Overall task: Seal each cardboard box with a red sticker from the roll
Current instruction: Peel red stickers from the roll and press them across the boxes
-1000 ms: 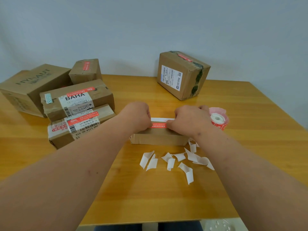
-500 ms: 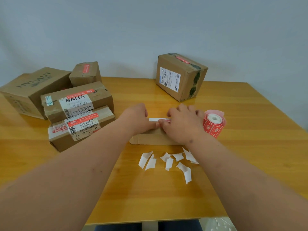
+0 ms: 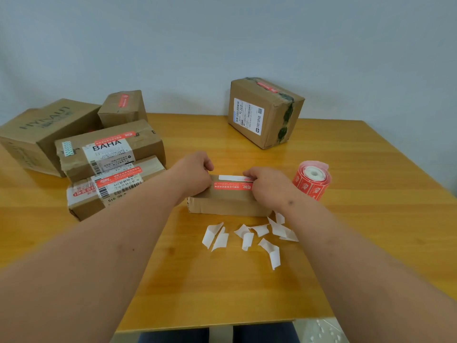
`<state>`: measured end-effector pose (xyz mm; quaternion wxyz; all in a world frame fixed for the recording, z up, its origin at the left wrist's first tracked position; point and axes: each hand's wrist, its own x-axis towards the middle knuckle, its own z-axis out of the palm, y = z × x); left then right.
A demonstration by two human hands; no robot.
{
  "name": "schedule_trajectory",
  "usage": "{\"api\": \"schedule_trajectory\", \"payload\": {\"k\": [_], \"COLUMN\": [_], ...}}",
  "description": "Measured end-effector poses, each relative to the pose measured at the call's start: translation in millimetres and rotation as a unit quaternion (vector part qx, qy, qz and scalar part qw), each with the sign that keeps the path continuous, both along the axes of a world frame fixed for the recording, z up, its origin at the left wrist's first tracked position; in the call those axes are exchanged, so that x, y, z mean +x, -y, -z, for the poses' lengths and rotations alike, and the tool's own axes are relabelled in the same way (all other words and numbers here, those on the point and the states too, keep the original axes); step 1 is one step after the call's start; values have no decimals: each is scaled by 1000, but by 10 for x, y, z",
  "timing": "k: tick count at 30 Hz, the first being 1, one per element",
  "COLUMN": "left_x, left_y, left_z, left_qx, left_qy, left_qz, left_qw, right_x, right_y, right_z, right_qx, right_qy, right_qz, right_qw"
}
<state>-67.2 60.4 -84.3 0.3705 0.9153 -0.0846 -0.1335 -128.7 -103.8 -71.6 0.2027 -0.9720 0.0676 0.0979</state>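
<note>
A small flat cardboard box point(image 3: 222, 205) lies at the middle of the table. A red sticker point(image 3: 232, 186) runs along its top, just below a white label. My left hand point(image 3: 195, 175) grips the box's left end, fingers curled over the far edge and thumb at the sticker's left end. My right hand point(image 3: 268, 188) holds the right end the same way, its thumb on the sticker's right end. The roll of red stickers point(image 3: 312, 180) stands right of the box, apart from my hands.
Several white backing scraps point(image 3: 247, 236) lie in front of the box. Stacked boxes with red stickers point(image 3: 111, 154) sit at the left beside a large HYNAUT box point(image 3: 42, 129). Another stickered box point(image 3: 265, 112) stands at the back. The table's front edge point(image 3: 205, 326) is near me.
My hands slid apart from the middle of the box top to its two ends, uncovering the red sticker's full length. The right hand went from flat to curled.
</note>
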Motion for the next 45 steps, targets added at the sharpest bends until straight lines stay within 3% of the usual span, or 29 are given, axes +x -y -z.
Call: {"api": "schedule_trajectory", "payload": {"k": [5,12,17,24,29,34,39,45], "left_x": [-64,-29,-109,-82,-143,-80,-143,-91], "left_y": [117,25,97,-8,184,64,168,-44], "left_z": [31,27,16,-23,16,-39,-20,-33], "left_qx": [66,6,61,-24,81,-6,47,-59], "left_qy": [68,26,46,-19,50,-20,8,-42], "left_qz": [-3,-30,-6,-22,-22,-40,-27,-42], "left_qw": [996,999,997,999,995,999,999,996], "right_x": [33,14,-21,-19,20,13,26,15], "right_y": [-45,3,11,76,13,55,19,70], "right_z": [120,31,97,69,167,148,142,131], "right_qx": [64,98,148,204,169,213,169,215], "right_qy": [38,25,26,18,53,43,21,24], "right_qz": [45,60,56,78,88,101,72,82], "right_qw": [996,993,987,976,980,971,983,973]}}
